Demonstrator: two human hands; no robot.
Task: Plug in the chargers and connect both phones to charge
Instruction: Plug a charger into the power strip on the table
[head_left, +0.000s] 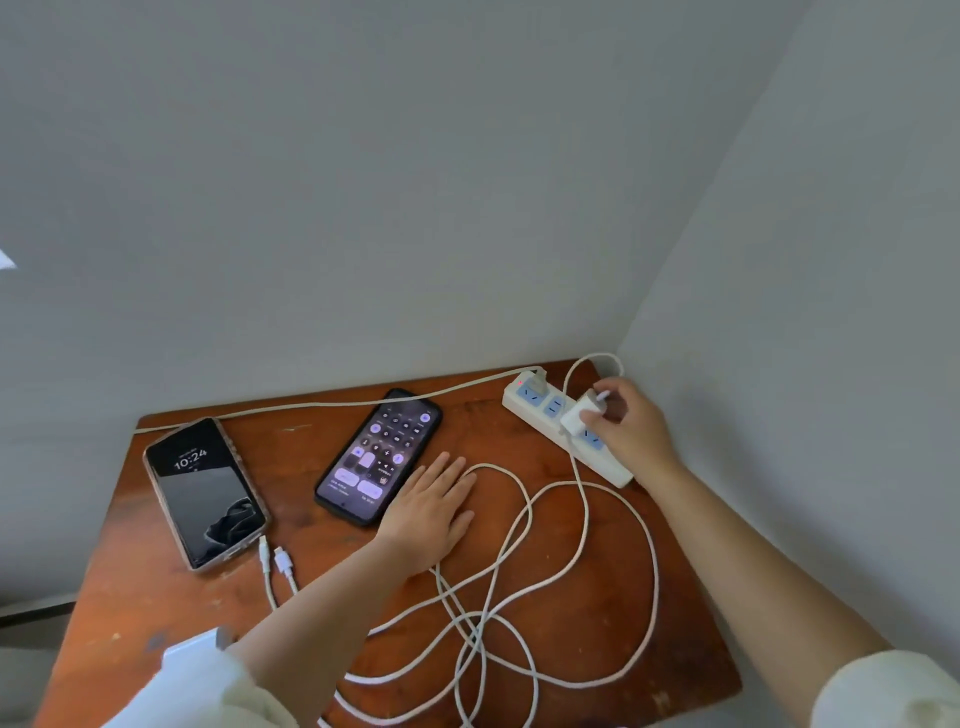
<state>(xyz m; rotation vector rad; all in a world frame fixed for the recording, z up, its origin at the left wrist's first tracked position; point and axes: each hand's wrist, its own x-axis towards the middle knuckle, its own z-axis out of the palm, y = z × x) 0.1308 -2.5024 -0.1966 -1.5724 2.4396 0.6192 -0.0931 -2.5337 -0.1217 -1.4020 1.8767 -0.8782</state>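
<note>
Sleeves in a pale cloth are showing at the bottom edge, nearest the camera, with a second white charger peeking out beside the left one. White cables are lying in loose, crossing loops over the brown wooden tabletop, and two cable plugs are resting just beside the bottom end of the left phone, not inserted. That phone is lying face up with its screen lit and showing 10:24. The second phone is lying tilted near the middle, screen lit with a panel of controls, with no cable in it.

The left hand is lying flat and open, palm down on the tabletop, its edge touching the second phone's lower corner and holding nothing. The right hand is pinching a white charger between thumb and fingers, holding it against the white power strip in the far right corner; whether its prongs are seated I cannot tell. A grey plug is sitting in the strip's far socket.
</note>
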